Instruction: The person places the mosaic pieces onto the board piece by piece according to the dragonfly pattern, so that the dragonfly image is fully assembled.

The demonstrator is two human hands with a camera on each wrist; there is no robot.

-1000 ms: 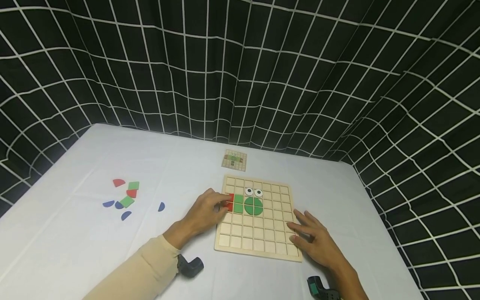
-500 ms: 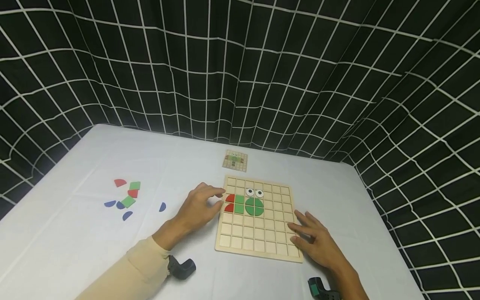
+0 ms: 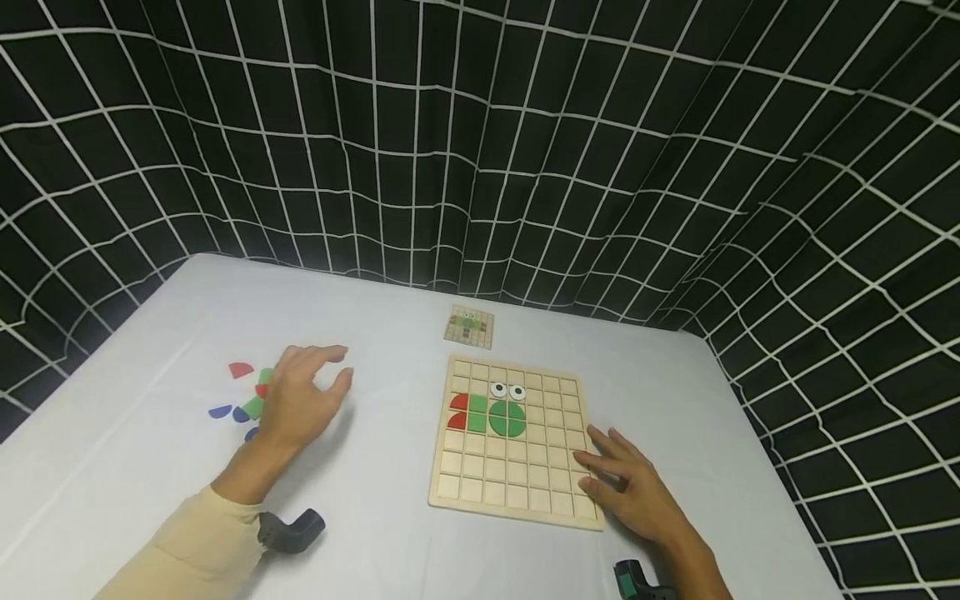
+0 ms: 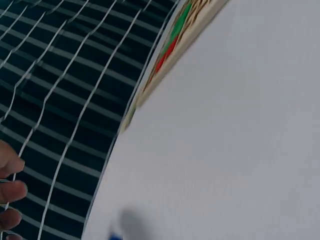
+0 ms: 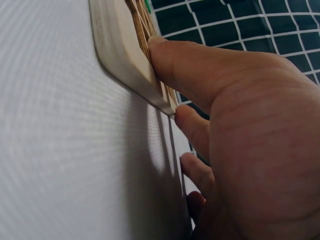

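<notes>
Hovering left hand near loose pieces with wide, empty grip; resting spread right hand on board. Likely at fetching step; probably calls for precise pinch next.

Black curtain, white-gridded, hanging in folds behind and beside white-covered table.

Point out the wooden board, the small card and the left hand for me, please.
Wooden board (image 3: 517, 472): head view, on a bare square.
Small card (image 3: 468, 326): head view, on its patterned middle.
Left hand (image 3: 298, 402): head view, on the back of the hand.
</notes>
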